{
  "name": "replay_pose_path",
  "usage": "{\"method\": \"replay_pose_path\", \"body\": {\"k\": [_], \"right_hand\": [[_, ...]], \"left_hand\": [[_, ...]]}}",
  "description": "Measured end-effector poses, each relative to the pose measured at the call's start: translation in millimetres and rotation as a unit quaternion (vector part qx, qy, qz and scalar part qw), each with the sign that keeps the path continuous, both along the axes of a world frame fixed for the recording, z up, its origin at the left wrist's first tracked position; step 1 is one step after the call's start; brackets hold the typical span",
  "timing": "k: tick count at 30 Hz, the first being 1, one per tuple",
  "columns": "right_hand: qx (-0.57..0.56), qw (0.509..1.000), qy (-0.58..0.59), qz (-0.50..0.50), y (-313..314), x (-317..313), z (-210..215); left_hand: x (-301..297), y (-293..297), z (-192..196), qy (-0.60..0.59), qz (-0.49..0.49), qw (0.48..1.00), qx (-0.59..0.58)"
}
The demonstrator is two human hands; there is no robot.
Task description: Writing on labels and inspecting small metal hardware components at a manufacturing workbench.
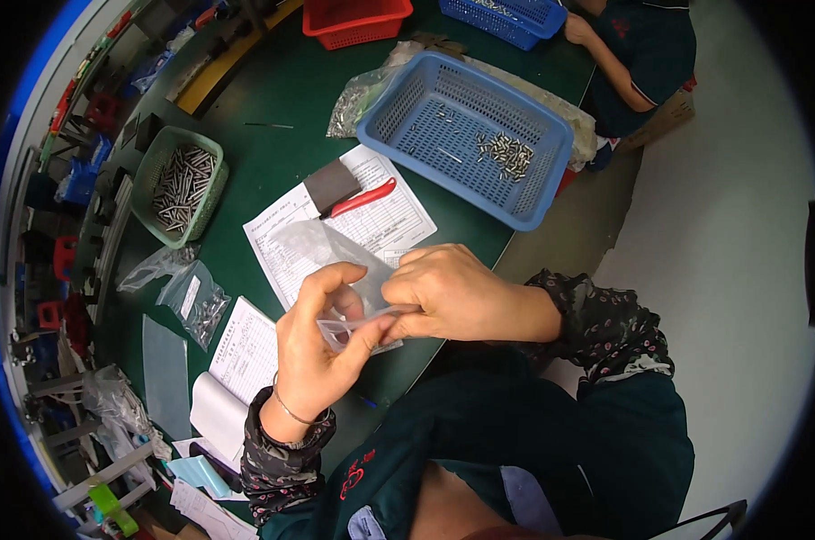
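Between my hands is a clear plastic bag (322,245), its mouth edge towards me and its body stretching away over the printed sheets. My left hand (313,355) has the bag's rim by thumb and fingers, with the fingers curled partly inside the opening. My right hand (452,292) pinches the same rim from the right side, its thumb and fingertips close to my left thumb. Whether anything lies inside the bag I cannot tell. Just beyond it, a red-handled tool (362,198) and a dark grey block (331,186) rest on a printed form (407,209).
A blue basket (551,171) with small metal pins stands at the far right, a green basket (211,193) of metal pins at the left. Near it lie a bag of parts (201,306) and a notebook (250,351). A red basket (353,31) and a co-worker's arm (610,58) are farther off.
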State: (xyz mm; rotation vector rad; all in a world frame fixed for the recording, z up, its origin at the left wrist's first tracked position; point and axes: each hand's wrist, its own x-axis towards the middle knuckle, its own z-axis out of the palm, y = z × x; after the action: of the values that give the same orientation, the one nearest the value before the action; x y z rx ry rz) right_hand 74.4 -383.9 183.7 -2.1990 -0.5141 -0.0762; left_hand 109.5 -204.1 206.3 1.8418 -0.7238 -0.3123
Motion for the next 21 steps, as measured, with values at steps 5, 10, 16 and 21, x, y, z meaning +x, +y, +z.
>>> {"method": "replay_pose_path", "body": {"k": [5, 10, 16, 21], "right_hand": [[-0.081, 0.984, -0.096, -0.129, -70, 22, 9], [-0.147, 0.968, -0.205, -0.015, -76, 16, -4], [0.023, 0.99, 0.084, -0.111, -134, 23, -33], [-0.206, 0.955, 0.023, -0.213, -159, 80, -91]], "left_hand": [[22, -43, -1, -0.117, 0.148, 0.967, 0.169], [36, -91, -2, -0.444, 0.002, 0.85, 0.282], [61, -68, -14, -0.369, 0.122, 0.855, 0.344], [50, -31, -27, -0.214, 0.267, 0.9, 0.271]]}}
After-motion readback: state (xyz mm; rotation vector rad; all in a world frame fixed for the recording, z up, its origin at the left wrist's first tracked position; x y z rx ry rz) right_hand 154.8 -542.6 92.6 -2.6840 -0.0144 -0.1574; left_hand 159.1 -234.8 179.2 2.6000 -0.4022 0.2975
